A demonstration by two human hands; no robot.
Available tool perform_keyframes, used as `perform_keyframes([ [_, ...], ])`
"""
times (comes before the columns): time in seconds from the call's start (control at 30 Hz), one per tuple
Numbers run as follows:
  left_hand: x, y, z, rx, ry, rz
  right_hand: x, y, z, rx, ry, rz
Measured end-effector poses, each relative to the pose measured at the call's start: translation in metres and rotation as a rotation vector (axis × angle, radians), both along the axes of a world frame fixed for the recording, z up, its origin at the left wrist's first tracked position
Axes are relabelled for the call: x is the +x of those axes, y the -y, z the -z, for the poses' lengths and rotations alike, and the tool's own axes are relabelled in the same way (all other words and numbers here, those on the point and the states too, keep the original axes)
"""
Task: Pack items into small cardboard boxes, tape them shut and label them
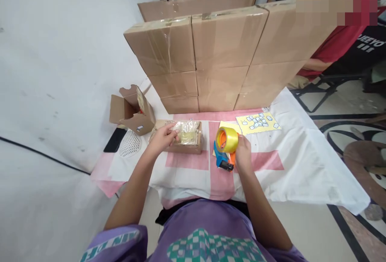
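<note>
My right hand (243, 151) is closed around a tape dispenser (222, 159), blue and orange with a black end piece. The dispenser carries a thick roll of yellow tape (230, 140) and is held above the table, right of a small cardboard box (188, 148). Shiny, wrinkled strips of clear tape (187, 132) cover much of that box's top. Over the box's left part, my left hand (164, 137) has its fingers bent and pinched together at the taped surface. Whatever is between those fingertips, if anything, is too small to make out.
A wall of stacked taped cartons (221, 49) stands at the table's back. Left are an open carton (141, 119), a black flat object (115, 140) and a white perforated piece (130, 143). A yellow sheet with labels (273, 122) lies right. Other people are behind.
</note>
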State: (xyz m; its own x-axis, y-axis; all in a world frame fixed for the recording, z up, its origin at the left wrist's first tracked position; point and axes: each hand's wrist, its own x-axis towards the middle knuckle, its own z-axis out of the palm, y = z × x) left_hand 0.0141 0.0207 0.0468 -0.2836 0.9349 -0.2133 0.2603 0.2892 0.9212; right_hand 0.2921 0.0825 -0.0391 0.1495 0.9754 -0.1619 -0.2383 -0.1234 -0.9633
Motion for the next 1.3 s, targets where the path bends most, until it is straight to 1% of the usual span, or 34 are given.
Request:
perform_keyframes([
  [0.1, -0.006, -0.016, 0.001, -0.078, -0.002, 0.056, -0.004, 0.005, 0.011, -0.013, 0.032, -0.041],
  [0.2, -0.008, -0.017, 0.001, -0.157, -0.021, 0.038, -0.005, 0.005, 0.015, -0.025, 0.011, -0.040],
  [0.27, -0.007, -0.016, 0.001, -0.201, -0.076, 0.023, -0.006, 0.003, 0.016, -0.025, -0.005, -0.040],
  [0.33, -0.004, -0.017, 0.003, -0.230, -0.223, 0.029, -0.007, 0.001, 0.015, -0.027, 0.008, -0.037],
  [0.47, 0.008, -0.026, 0.009, -0.267, -0.731, 0.111, -0.009, 0.000, 0.011, -0.038, 0.023, -0.044],
  [0.53, 0.014, -0.032, 0.009, -0.314, -0.932, 0.095, -0.009, 0.000, 0.009, -0.036, 0.024, -0.045],
  [0.6, 0.017, -0.036, 0.005, -0.388, -1.034, 0.032, -0.009, 0.002, 0.008, -0.031, 0.036, -0.047],
  [0.67, 0.013, -0.033, 0.002, -0.439, -1.071, -0.019, -0.008, 0.003, 0.008, -0.027, 0.040, -0.052],
  [0.7, 0.009, -0.026, 0.001, -0.426, -1.086, -0.037, -0.007, 0.003, 0.008, -0.026, 0.036, -0.051],
  [0.73, 0.004, -0.016, 0.001, -0.374, -1.104, -0.054, -0.006, 0.004, 0.008, -0.027, 0.028, -0.047],
  [0.8, -0.002, 0.012, 0.007, -0.170, -1.150, -0.070, -0.006, 0.006, 0.007, -0.038, 0.013, -0.024],
  [0.87, -0.001, 0.047, 0.018, 0.048, -1.200, -0.073, -0.007, 0.008, 0.006, -0.057, -0.001, -0.003],
  [0.93, 0.013, 0.076, 0.029, 0.196, -1.167, -0.076, -0.011, 0.012, 0.002, -0.055, -0.013, -0.035],
  [1.0, 0.035, 0.093, 0.035, 0.305, -0.986, -0.052, -0.016, 0.018, -0.005, 0.004, -0.004, -0.129],
  [1.03, 0.048, 0.095, 0.036, 0.336, -0.863, -0.022, -0.019, 0.021, -0.009, 0.048, 0.011, -0.185],
  [1.1, 0.074, 0.090, 0.035, 0.348, -0.623, 0.061, -0.024, 0.028, -0.017, 0.138, 0.049, -0.287],
  [1.17, 0.092, 0.077, 0.032, 0.327, -0.469, 0.090, -0.027, 0.034, -0.023, 0.197, 0.079, -0.363],
  [1.23, 0.100, 0.064, 0.032, 0.299, -0.371, 0.083, -0.028, 0.036, -0.025, 0.229, 0.096, -0.386],
  [1.3, 0.101, 0.055, 0.035, 0.255, -0.287, 0.087, -0.027, 0.037, -0.023, 0.243, 0.096, -0.348],
])
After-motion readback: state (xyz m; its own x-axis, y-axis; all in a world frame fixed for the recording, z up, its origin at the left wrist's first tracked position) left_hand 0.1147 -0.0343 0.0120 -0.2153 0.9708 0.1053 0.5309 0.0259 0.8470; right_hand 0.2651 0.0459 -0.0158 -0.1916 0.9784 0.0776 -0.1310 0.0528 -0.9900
